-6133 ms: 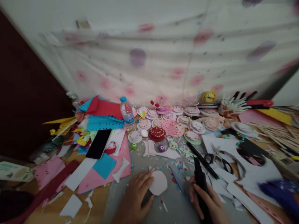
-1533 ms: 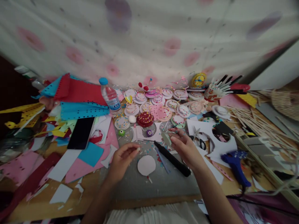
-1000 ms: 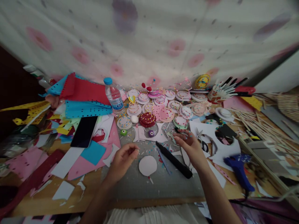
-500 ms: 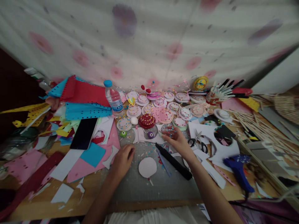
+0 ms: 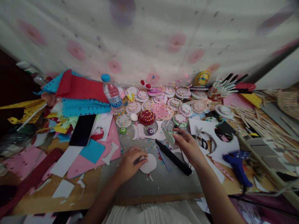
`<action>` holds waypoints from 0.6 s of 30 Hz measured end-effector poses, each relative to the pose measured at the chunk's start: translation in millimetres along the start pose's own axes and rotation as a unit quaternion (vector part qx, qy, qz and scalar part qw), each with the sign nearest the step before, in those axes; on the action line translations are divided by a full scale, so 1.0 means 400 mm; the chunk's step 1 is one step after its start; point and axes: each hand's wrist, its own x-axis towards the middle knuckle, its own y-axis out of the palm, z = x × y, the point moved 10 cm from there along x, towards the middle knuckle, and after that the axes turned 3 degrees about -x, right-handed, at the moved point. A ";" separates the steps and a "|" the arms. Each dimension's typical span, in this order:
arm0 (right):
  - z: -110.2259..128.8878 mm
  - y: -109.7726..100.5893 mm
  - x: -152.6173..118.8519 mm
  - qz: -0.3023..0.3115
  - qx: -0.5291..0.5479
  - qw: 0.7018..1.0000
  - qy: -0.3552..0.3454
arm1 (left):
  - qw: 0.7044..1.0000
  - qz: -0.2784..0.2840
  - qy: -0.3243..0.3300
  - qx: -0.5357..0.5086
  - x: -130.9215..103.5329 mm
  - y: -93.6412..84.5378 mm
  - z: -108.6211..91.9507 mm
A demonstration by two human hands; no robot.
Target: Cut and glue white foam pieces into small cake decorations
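The pale pink-white round disc [image 5: 149, 163] lies flat on the grey cutting mat [image 5: 163, 189], a small red-and-white bit at its lower edge. My left hand [image 5: 132, 163] is curled, thumb and forefinger closed at the disc's left edge. Pinched in my right hand [image 5: 188, 145] is a thin pale green disc [image 5: 169, 137], tilted above the mat. Below it rest a thick black pen-like tool [image 5: 175, 158] and a slim bluish stick [image 5: 164, 160]. Black-handled scissors [image 5: 201, 138] lie right of my right hand.
Several layered paper cakes [image 5: 158, 102] stand behind the mat, beside a water bottle [image 5: 112, 93]. On the left are a phone [image 5: 83, 130] and coloured sheets [image 5: 85, 88]. A blue glue gun [image 5: 239, 169] and wooden sticks [image 5: 259, 121] lie to the right.
My right hand has picked up the pale green disc and drawn it slightly back. My left hand has moved right, onto the edge of the pale disc. The view has shifted slightly.
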 end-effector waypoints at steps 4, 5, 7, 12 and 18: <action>0.006 -0.011 -0.013 -0.002 -0.005 1.000 0.001 | 0.998 0.046 0.038 0.025 -0.011 0.043 -0.006; 0.005 -0.014 -0.014 -0.005 -0.008 1.000 -0.002 | 0.997 0.049 0.043 0.034 -0.012 0.046 -0.005; 0.001 -0.021 -0.012 -0.013 -0.017 1.000 -0.009 | 0.997 0.046 0.045 0.052 -0.012 0.042 -0.004; -0.012 -0.042 0.014 -0.042 -0.055 0.996 -0.051 | 0.995 0.030 0.030 0.087 -0.018 0.020 -0.001; -0.022 -0.042 0.069 -0.054 -0.139 0.983 -0.109 | 0.986 0.078 0.011 0.146 -0.043 0.055 0.002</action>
